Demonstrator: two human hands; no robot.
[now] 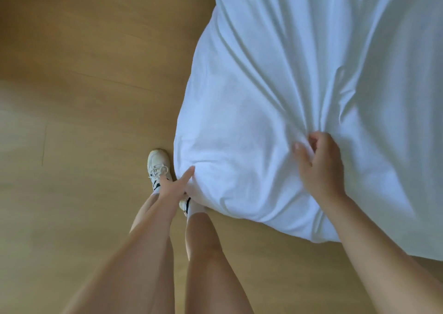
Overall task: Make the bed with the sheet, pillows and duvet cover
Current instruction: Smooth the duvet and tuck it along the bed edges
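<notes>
- One camera sits on the person's head and looks almost straight down.
- It is close above the white duvet and high over the wooden floor.
- Floor fills the left, duvet the right.

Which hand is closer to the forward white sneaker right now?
Left. The left hand holds a corner of the white bedding right beside the sneaker; the right hand bunches the bedding farther to its right.

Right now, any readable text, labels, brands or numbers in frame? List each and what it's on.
None readable.
white bedding: plain, no print or tag showing.
shoe: dark stripes only, no legible brand or lettering.
floor: bare wood, no markings.
</notes>
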